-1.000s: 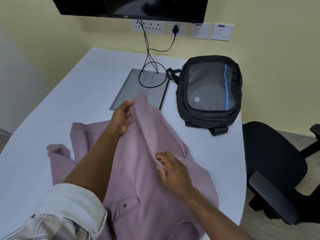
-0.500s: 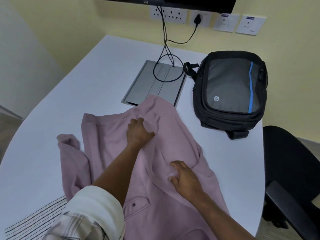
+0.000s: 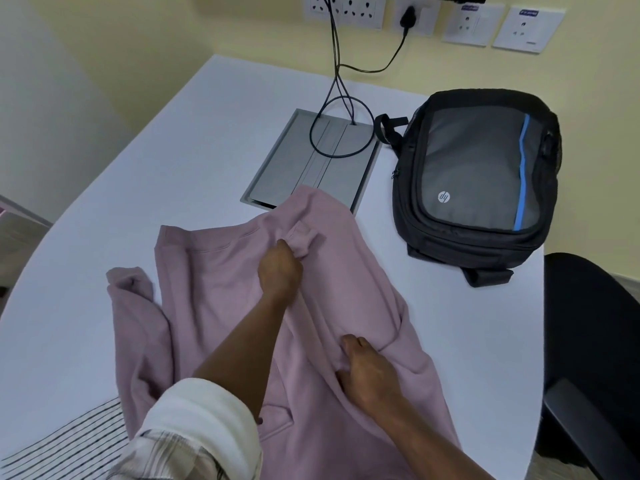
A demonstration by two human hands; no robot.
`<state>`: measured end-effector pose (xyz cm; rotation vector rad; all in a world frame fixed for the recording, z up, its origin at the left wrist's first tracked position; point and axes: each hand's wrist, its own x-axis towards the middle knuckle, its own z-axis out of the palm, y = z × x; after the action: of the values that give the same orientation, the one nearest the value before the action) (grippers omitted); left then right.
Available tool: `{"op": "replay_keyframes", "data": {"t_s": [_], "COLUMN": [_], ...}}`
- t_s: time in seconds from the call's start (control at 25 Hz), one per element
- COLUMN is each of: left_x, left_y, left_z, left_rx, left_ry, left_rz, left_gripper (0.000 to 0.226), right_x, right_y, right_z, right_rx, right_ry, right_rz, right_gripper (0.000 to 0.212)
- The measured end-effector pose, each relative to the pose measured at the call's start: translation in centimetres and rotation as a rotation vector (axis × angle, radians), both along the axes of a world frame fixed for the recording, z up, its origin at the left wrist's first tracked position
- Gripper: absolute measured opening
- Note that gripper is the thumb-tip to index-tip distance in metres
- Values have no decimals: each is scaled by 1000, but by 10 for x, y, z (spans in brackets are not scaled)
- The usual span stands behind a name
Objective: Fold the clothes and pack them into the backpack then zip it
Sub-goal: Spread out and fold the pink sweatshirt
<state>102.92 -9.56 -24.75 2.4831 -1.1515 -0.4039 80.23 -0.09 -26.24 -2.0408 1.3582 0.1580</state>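
I see the mauve-pink fleece garment [image 3: 221, 292] spread flat on the white rounded tabletop [image 3: 145, 174], near edge running off the bottom of frame. One part [image 3: 130, 289] of it lies bunched off to the left. A buttoned pocket flap [image 3: 275, 422] shows low down between the two forearms.

Left hand [image 3: 278, 268] is on the upper middle of the garment, fingers curled, pinching a small cuff-like tab [image 3: 304, 240] of the fabric. Its rolled-up white sleeve [image 3: 197, 420] fills the lower left.

Right hand [image 3: 369, 370] sits lower and to the right, fingers curled into a fold of the same garment, gripping it against the tabletop. A ridge of fabric runs between the two hands.

Black and grey backpack with a blue stripe [image 3: 481, 178] lies flat on the right side of the tabletop, front panel up, apart from the garment. From what I see of its zips they look closed.

Grey metal cable hatch [image 3: 311, 164] is set into the tabletop just left of the backpack; the top edge of the garment overlaps its near corner. Black cables [image 3: 337, 98] loop over it and run up to the white wall sockets [image 3: 346, 10].

White cloth with thin dark stripes [image 3: 69, 441] lies at the bottom left, partly under the garment. Black office chair [image 3: 595, 358] stands at the right edge.
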Motion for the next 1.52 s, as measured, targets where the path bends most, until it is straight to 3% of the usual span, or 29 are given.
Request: {"op": "replay_keyframes", "data": {"t_s": [0.12,0.28,0.36,0.44,0.52,0.64,0.72,0.88,1.08,1.4,1.52], "left_x": [23,28,35,46,55,64,65,66,98,177,214], "left_y": [0,14,15,15,18,24,27,37,84,178,211], "left_z": [9,23,15,2,-9,-16,-16,7,16,30,36], "left_rx": [-178,-581,-561,-399,-223,-25,12,-69,-147,-268,-261], "left_ry": [415,1327,1470,1346,1088,698,555,458,495,498,290], "left_rz": [242,565,574,587,593,433,392,407,352,303,248], "left_gripper": [17,26,26,22,13,18,11,19,20,17,28], "right_x": [0,3,4,6,6,4,5,13,49,136,177], "right_y": [0,1,3,6,10,15,14,8,23,108,158], "right_z": [-3,-3,-2,-1,0,0,1,14,38,34,29], "right_rx": [-1,9,1,-29,-60,-81,-74,-84,-184,-104,-101], "right_ry": [-21,-8,12,34,26,-14,2,-43,-240,-390,-399], "right_rz": [-21,-34,-33,-25,-20,6,41,-9,40,19,-38], "right_gripper": [47,51,49,47,51,59,53,46,34,34,31]}}
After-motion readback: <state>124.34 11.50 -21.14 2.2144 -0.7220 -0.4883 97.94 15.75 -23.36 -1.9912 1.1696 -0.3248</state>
